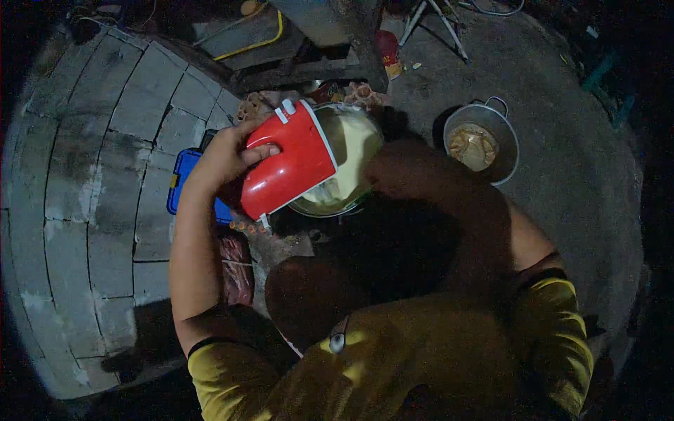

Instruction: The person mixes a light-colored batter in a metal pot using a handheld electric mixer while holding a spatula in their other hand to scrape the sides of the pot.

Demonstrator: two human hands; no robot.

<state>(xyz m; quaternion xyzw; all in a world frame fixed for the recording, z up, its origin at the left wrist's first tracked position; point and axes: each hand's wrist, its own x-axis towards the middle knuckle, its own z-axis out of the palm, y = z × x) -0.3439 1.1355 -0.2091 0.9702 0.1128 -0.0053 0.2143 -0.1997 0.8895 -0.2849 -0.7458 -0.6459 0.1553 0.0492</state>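
Observation:
My left hand (239,150) is closed round the handle of a red electric hand mixer (289,163) with white trim. The mixer lies over the left side of a round metal bowl (342,213) that holds a pale yellow, creamy mixture (355,152). What look like blurred beaters show at the mixer's lower right edge, in the mixture. My right hand (382,166) is in deep shadow at the bowl's right rim. Its fingers cannot be made out, nor whether they grip the rim.
A metal pot (511,158) with brownish contents stands on the floor at the right. Left of the bowl lie a blue plastic case (183,176) and hollow clay bricks (253,108). A block wall (116,158) runs along the left, and a red packet (387,47) lies beyond the bowl.

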